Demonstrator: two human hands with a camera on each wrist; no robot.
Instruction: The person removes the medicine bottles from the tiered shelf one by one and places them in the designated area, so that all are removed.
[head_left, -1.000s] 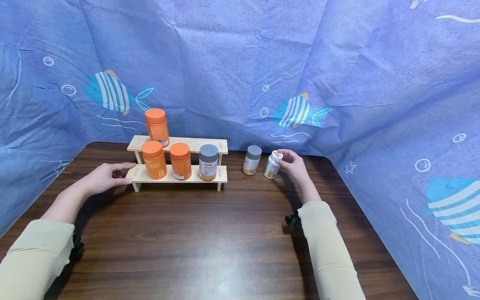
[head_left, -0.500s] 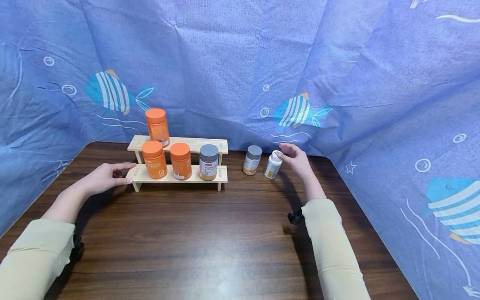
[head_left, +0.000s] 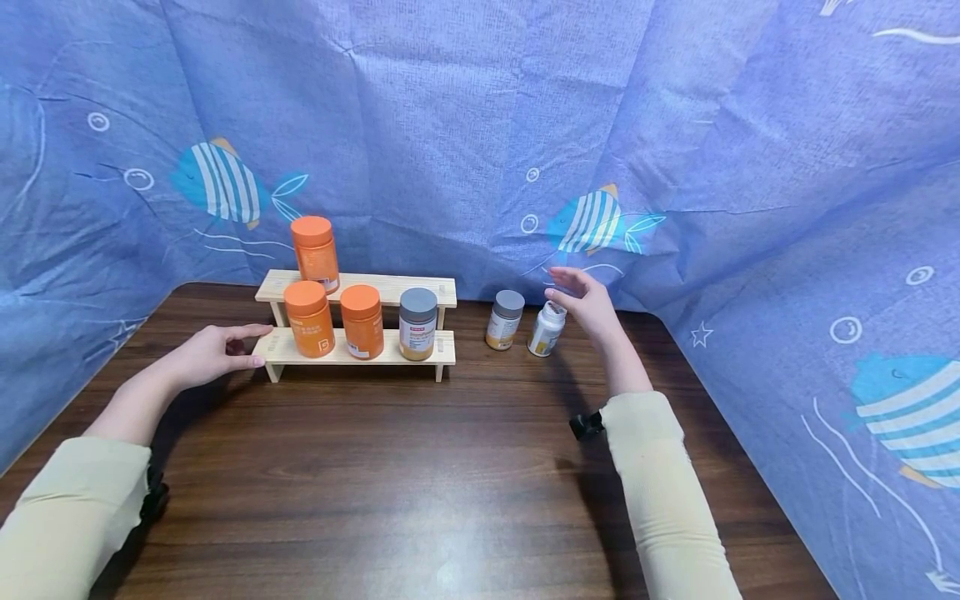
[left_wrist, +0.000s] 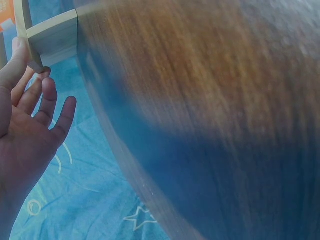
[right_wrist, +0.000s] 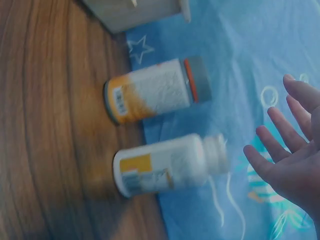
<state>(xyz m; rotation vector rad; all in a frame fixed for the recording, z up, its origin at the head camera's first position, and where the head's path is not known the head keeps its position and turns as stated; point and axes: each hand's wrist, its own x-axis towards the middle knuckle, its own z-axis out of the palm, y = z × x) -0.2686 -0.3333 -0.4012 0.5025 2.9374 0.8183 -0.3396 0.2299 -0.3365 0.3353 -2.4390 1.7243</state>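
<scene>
The left forearm is extended from the lower left corner of the head view, its pale sleeve ending short of the wrist; the left hand is held nearly level at left of centre, palm turned inward; the left end of the lower shelf of a wooden stand is pinched between its thumb and fingers, the thumb seen on one side of the board in the left wrist view, the last fingers held clear of the wood.

The right forearm is raised from the bottom edge, right of centre, and leaned toward the left; the right hand is held just above a white bottle, its fingers relaxed and parted, nothing gripped; in the right wrist view a gap is seen between the fingertips and the bottle.

The white bottle is stood upright on the dark table, right of the frame's centre, just beside a small grey-lidded jar; on the lower shelf are set a left orange jar, a middle orange jar and a larger grey-lidded jar; a rear orange jar is placed at the left of the upper shelf.
</scene>
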